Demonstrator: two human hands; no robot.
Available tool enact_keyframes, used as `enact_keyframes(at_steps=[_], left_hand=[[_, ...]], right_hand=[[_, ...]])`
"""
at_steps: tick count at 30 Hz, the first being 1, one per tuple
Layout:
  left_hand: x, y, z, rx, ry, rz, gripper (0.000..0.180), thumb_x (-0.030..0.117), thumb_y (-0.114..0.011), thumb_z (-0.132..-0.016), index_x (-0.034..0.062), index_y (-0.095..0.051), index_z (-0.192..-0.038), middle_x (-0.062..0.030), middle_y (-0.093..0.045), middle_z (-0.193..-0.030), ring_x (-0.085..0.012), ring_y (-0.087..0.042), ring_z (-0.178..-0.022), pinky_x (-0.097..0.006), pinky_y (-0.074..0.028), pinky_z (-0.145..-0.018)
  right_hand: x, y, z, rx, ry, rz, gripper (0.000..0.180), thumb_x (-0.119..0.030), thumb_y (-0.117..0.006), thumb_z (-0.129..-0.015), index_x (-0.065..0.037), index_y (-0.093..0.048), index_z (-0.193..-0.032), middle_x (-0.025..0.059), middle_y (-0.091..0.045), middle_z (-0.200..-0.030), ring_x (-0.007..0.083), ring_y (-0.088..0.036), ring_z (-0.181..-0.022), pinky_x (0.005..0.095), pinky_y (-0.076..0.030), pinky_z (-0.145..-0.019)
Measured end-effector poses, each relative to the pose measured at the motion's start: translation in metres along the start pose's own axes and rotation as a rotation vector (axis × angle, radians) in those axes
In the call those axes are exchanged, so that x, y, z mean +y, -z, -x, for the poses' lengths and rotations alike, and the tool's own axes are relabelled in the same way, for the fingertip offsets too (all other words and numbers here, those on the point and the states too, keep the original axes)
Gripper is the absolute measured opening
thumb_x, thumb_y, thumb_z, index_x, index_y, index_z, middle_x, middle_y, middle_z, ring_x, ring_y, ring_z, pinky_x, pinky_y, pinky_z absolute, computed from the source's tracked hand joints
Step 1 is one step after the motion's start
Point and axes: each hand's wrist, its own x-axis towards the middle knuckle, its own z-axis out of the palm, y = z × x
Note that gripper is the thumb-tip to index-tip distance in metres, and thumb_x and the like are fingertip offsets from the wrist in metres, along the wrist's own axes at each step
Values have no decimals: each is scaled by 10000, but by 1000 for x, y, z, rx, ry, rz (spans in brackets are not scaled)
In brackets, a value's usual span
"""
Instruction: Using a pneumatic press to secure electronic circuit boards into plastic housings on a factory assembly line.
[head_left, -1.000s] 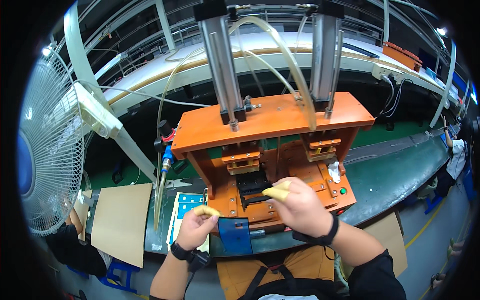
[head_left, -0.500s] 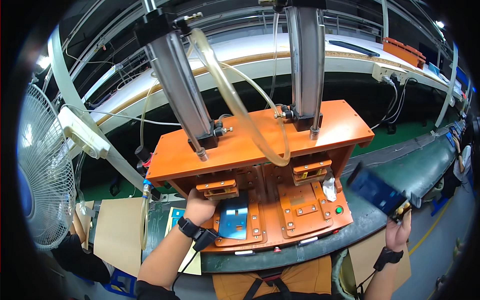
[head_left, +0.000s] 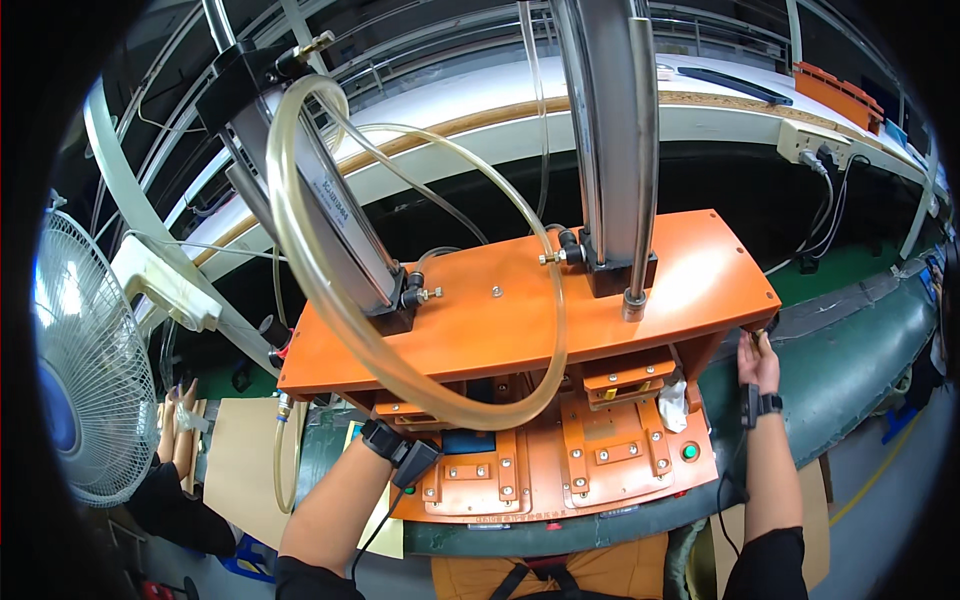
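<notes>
My left forearm [head_left: 340, 500] reaches under the orange press [head_left: 520, 290] at its left side. The left hand is hidden behind the press head and a clear hose [head_left: 330, 310]. Near it, a glossy blue plate [head_left: 467, 441] lies in the left fixture, its far part covered by the hose and press top. At the right end of the press, just below the top's corner, is my right hand [head_left: 760, 362]. Its fingers are closed around a small dark part that I cannot make out. The right fixture [head_left: 612, 452] holds no plate.
Two metal cylinders [head_left: 605, 140] stand on the press. A green button [head_left: 690, 452] and crumpled white tissue [head_left: 674, 405] are at its right front. A fan [head_left: 85, 360] stands left, beside cardboard [head_left: 240, 450]. Another person's hands [head_left: 183, 420] show at far left.
My right hand has moved left and up to the press's right end; the dark panel it held is no longer clearly seen. My left hand has gone deeper under the press. The view has shifted.
</notes>
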Motion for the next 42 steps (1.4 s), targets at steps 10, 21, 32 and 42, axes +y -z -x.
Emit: enact_keyframes(at_steps=[10, 21, 32, 42], left_hand=[[21, 12, 23, -199, -32, -193, 446, 224, -612, -957, 127, -507, -1380, -124, -568, -1360, -259, -530, -1255, -397, -422, -1065], [57, 22, 73, -175, 69, 404, 474, 134, -697, -891, 29, -522, -1319, -146, -584, -1295, -275, -583, -1163, -378, -466, -991], [14, -31, 188, 537, -157, 48, 389, 23, -597, -873, -35, -549, -1254, -220, -508, -1344, -374, -483, -1263, -432, -364, -1080], [-12, -83, 192, 726, -91, 733, 420, 35, -409, -984, -56, -423, -1393, -163, -365, -1519, -278, -390, -1376, -391, -286, -1156]], right_hand=[[40, -70, -18, -231, -6, 921, 385, -271, -576, -989, -44, -526, -1296, 132, -604, -1282, 249, -614, -1155, 414, -515, -958], [-16, -100, 174, -460, -40, 1136, 390, -231, -568, -993, -30, -558, -1327, 44, -645, -1207, 135, -592, -1089, 293, -470, -918], [46, -70, 275, -484, 187, 665, 523, -141, -432, -949, 72, -391, -1425, 179, -538, -1360, 237, -547, -1236, 351, -409, -1065], [53, -72, 281, -380, 213, 599, 534, -130, -417, -899, 83, -432, -1389, 193, -578, -1304, 243, -583, -1189, 352, -439, -1038]])
